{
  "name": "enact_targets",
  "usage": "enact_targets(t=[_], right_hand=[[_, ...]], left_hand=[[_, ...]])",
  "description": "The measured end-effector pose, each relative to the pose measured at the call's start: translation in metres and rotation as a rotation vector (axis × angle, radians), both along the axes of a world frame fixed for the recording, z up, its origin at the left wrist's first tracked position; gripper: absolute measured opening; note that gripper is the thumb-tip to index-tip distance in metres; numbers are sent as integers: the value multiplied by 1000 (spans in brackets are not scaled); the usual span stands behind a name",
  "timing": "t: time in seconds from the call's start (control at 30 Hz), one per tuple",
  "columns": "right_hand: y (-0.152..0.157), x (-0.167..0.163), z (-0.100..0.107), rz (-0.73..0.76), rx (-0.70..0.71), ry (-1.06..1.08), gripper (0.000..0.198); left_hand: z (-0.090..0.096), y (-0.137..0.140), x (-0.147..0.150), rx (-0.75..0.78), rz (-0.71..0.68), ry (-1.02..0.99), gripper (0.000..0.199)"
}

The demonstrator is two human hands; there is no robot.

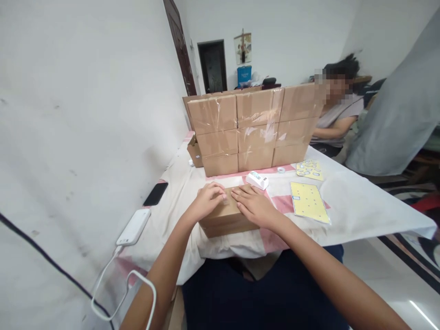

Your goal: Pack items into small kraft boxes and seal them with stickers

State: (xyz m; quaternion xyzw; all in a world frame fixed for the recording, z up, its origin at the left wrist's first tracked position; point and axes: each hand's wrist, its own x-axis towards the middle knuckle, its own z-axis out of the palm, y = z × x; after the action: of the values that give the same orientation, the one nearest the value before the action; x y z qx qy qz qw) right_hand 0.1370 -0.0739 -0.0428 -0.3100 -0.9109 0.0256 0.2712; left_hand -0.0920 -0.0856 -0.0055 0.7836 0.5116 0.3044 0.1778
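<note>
A closed brown cardboard box [228,224] lies at the table's near edge, in front of my body. My right hand [252,204] rests flat on its top, fingers stretched out and held side by side. At the box's left end, my left hand [207,200] has its fingers bent toward the thumb over the top. Something shiny, perhaps clear tape, shows by those fingertips, but what they pinch is too small to make out. Just beyond my right fingers sits a small white device [257,180] with a printed label.
A tall stack of taped cardboard boxes [256,133] stands behind. Yellow sticker sheets [309,201] and a tape roll [281,170] lie to the right. A black phone [155,194] and a cabled white power bank [133,228] lie left. Another person [338,114] sits at the far right.
</note>
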Motion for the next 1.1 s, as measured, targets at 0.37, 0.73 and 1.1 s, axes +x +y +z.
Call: enact_targets(t=[0.37,0.73,1.1], right_hand=[[-2,0,5,-21,-6,-27,43],[-2,0,0,-37,-17,-18,45],[6,24,-21,-6,-156,495,34]], left_hand=[[-10,4,9,-77,153,158,14],[-18,6,16,-103,278,184,30],[-14,5,5,-183,170,260,44]])
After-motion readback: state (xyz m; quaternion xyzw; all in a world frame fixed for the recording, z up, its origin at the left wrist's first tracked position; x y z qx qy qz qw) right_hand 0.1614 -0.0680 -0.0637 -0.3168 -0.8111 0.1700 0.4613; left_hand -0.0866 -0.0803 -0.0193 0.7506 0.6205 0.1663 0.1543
